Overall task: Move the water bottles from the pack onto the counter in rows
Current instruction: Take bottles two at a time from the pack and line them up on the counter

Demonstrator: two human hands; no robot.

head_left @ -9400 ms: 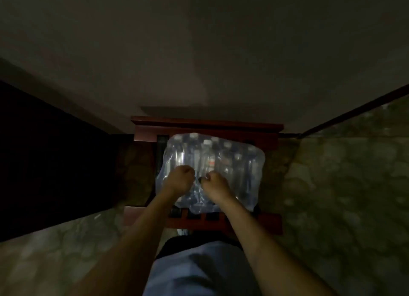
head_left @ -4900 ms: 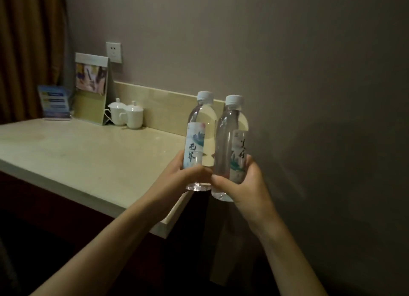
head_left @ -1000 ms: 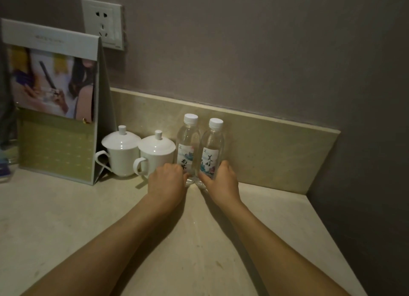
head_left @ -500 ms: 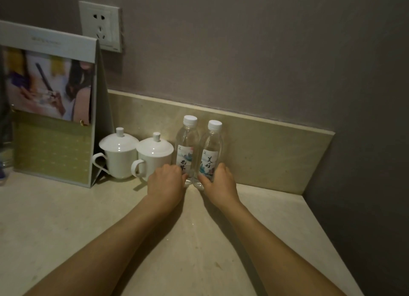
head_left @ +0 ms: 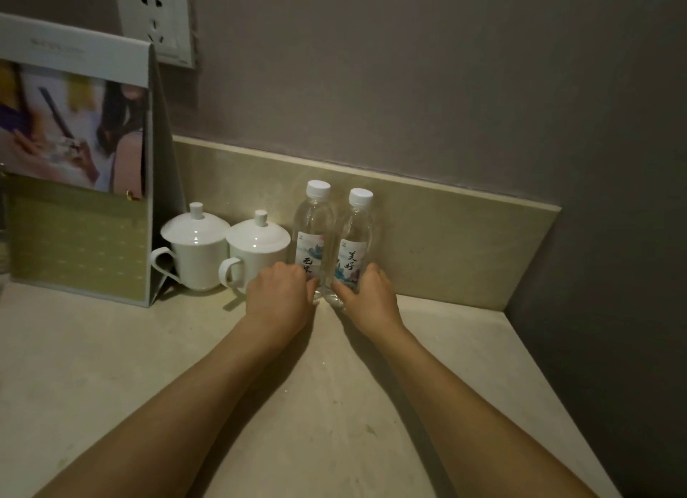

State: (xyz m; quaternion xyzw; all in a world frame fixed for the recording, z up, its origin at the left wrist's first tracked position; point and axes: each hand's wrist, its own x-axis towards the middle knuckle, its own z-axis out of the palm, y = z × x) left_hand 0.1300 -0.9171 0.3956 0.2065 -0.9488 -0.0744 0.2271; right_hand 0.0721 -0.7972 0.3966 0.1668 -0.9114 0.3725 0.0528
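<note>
Two clear water bottles with white caps stand upright side by side on the beige counter (head_left: 371, 404), close to the backsplash. My left hand (head_left: 279, 296) grips the lower part of the left bottle (head_left: 311, 233). My right hand (head_left: 366, 299) grips the base of the right bottle (head_left: 355, 241). The two bottles touch or nearly touch each other. The pack is out of view.
Two white lidded cups (head_left: 195, 246) (head_left: 256, 250) stand just left of the bottles. A folded display card (head_left: 80, 162) stands further left, under a wall socket (head_left: 156, 17). The counter ends at a dark wall on the right (head_left: 613, 311).
Both hands stay on the two standing bottles. The view has shifted slightly; the bottles and hands have barely moved over the last second.
</note>
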